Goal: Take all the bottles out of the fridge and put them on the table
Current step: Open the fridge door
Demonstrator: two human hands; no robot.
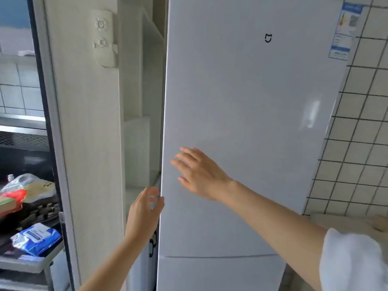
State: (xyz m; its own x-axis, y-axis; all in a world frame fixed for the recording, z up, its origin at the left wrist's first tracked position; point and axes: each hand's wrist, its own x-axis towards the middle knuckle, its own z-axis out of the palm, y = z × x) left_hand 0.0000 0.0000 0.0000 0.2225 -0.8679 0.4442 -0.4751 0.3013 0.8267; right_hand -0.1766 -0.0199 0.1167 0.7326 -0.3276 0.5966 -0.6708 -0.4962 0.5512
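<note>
At the fridge door (pixel 241 101) edge, opening looks the step.
Your left grip (pixel 144 204) curls round that edge; your right grip (pixel 197 173) spreads open beside it, holding nothing. Next: pull outward, steadily.

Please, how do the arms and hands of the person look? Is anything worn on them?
The left hand and the right hand are both bare: no gloves, and no ring, watch or bracelet shows. On the right arm a loose white fabric sleeve ends above the elbow. The left forearm is uncovered down to the picture's edge, so any sleeve there is out of view.
</note>
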